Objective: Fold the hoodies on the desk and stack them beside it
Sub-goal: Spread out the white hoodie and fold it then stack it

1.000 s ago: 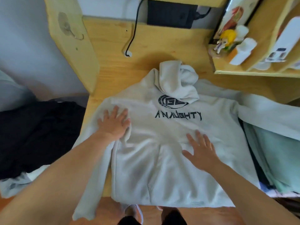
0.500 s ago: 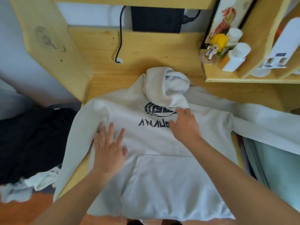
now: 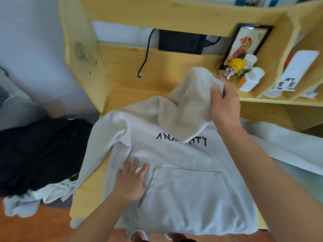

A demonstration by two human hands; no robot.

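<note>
Our right hand [image 3: 224, 103], flat on the chest print half a second ago, now pinches the fleecy hood [image 3: 188, 102] and lifts it while our left hand [image 3: 131, 180] presses spread fingers on the soft grey hoodie [image 3: 183, 198] lying front-up on the wooden desk [image 3: 125, 81].

Hoodie [image 3: 183, 198] lies on desk [image 3: 125, 81]; clothes pile [image 3: 40, 151] left of it

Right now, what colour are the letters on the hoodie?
The letters on the pale grey hoodie are black, seen in the head view; the hood covers some.
</note>
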